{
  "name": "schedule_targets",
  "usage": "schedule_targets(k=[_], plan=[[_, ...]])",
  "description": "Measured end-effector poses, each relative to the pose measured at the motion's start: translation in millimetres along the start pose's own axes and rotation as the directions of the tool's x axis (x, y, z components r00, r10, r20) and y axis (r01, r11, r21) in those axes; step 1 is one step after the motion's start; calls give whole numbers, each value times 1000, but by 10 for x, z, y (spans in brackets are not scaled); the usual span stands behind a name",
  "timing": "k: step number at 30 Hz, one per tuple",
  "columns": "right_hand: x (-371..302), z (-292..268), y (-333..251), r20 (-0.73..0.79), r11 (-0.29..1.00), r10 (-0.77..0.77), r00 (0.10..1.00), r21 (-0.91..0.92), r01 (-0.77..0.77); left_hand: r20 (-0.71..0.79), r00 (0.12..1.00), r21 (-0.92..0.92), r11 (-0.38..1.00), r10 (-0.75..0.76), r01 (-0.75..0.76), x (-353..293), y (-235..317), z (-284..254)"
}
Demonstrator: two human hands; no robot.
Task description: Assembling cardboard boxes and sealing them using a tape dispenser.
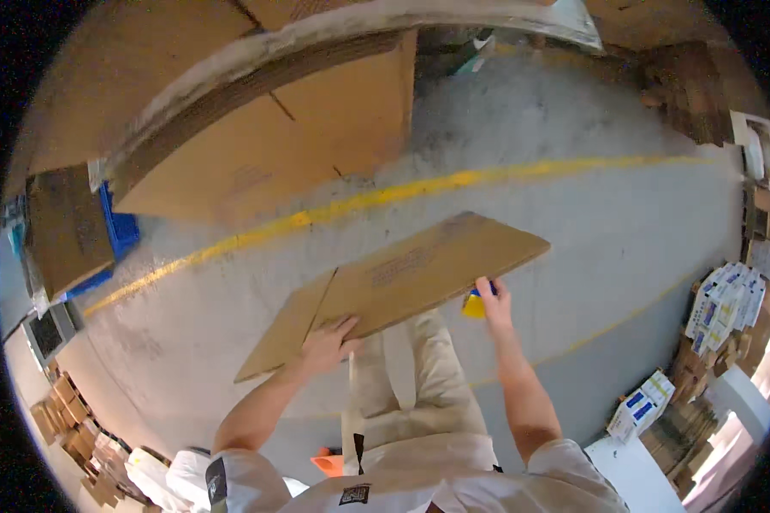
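In front of my body, a flattened brown cardboard box (411, 269) is held tilted, with a fold line across its left part and faint print on its face. My left hand (328, 344) grips its near edge, fingers lying over the top surface. Close to the near edge farther right, my right hand (494, 305) is closed around a small blue-and-yellow object (474, 305); its exact kind is mostly hidden by the fingers. Those right fingertips meet or nearly meet the cardboard edge.
Beyond a yellow floor line (453, 179) stands a large stack of cardboard sheets (299, 137) with wrap on top. A blue pallet (120, 224) is at the left. White printed cartons (725, 303) are piled at the right, and an orange object (327, 462) is beside my legs.
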State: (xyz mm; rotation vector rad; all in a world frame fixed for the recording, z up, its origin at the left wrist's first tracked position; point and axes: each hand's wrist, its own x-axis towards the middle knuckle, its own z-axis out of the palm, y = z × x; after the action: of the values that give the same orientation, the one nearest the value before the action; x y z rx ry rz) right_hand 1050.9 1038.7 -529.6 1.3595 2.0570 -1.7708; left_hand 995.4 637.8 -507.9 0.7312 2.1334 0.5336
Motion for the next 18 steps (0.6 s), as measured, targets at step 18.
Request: schedule_targets(k=[18], plan=[[-343,-45,-273,65,972,-42,997,-228,56,-239,890,-166,920,-388,356,-1821,-1815,158]])
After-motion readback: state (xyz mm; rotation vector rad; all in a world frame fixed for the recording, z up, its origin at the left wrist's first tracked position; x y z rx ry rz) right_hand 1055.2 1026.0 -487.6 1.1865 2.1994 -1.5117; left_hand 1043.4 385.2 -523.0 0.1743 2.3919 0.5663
